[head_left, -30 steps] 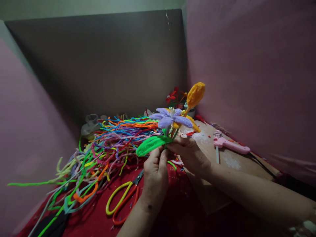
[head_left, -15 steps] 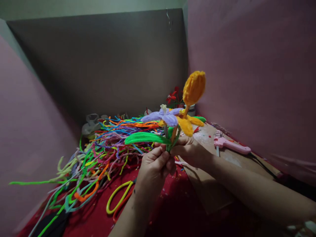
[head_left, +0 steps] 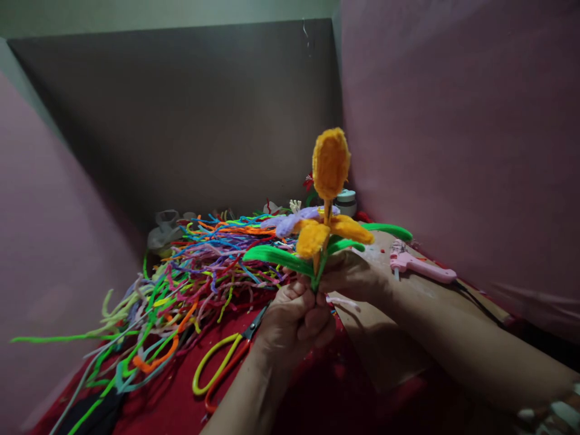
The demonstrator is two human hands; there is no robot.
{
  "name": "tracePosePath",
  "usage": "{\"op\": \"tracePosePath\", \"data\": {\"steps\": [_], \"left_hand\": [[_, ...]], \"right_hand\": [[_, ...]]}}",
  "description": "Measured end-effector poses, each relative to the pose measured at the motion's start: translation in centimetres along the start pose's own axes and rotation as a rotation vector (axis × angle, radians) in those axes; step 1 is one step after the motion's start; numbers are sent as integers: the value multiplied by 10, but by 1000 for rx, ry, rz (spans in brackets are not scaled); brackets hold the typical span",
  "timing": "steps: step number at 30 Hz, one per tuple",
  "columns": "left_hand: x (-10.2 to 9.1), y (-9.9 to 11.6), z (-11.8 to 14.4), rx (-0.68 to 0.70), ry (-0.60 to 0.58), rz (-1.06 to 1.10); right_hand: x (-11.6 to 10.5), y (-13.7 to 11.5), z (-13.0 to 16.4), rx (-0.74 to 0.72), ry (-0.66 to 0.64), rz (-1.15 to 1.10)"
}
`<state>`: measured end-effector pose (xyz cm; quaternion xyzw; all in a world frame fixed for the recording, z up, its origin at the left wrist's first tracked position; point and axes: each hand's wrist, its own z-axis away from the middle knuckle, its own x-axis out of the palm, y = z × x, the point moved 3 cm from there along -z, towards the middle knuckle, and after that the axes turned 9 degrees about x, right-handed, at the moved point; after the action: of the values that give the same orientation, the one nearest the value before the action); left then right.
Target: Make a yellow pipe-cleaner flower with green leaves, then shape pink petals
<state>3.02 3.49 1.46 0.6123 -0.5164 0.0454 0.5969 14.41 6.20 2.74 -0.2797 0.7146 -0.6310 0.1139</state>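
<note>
Fuzzy orange oval bud (head_left: 331,164): shifts left.
Left hand (head_left: 292,320): fingers grip fuzzy green stem (head_left: 318,275).
Right hand (head_left: 359,275): finger closure indeterminable.

The person's left hand (head_left: 294,320) is bare, with a rounded thumb, creased knuckles and short, fairly thick fingers (head_left: 312,317). The left forearm (head_left: 251,393) is bare as well, slender at the wrist and fuller lower down, as far as the frame edge. The right hand (head_left: 356,275) is bare and partly hidden. The right forearm (head_left: 453,347) is smooth and bare, narrow at the wrist and broadening steadily toward the elbow. There the edge of a patterned sleeve (head_left: 559,415) shows: pale, whitish patches on a darker, brownish ground, possibly a leaf print, though that corner is dim.
</note>
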Motion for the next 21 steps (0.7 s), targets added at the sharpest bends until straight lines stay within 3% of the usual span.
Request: {"op": "tracePosePath", "data": {"steps": [6,10,15,18,21], "left_hand": [[-3,-4,2,-71,-90,37],[-3,5,1,-31,-62,-110],[7,23,0,127,25,-783],[9,25,3,295,130,-1161],[3,22,7,422,305,-1368]], "right_hand": [[17,-15,3,-1,-63,-11],[16,-14,1,-11,-51,-17],[8,-2,-3,3,-59,-23],[4,2,-8,-62,49,-29],[4,4,-11,-125,172,-56]]}}
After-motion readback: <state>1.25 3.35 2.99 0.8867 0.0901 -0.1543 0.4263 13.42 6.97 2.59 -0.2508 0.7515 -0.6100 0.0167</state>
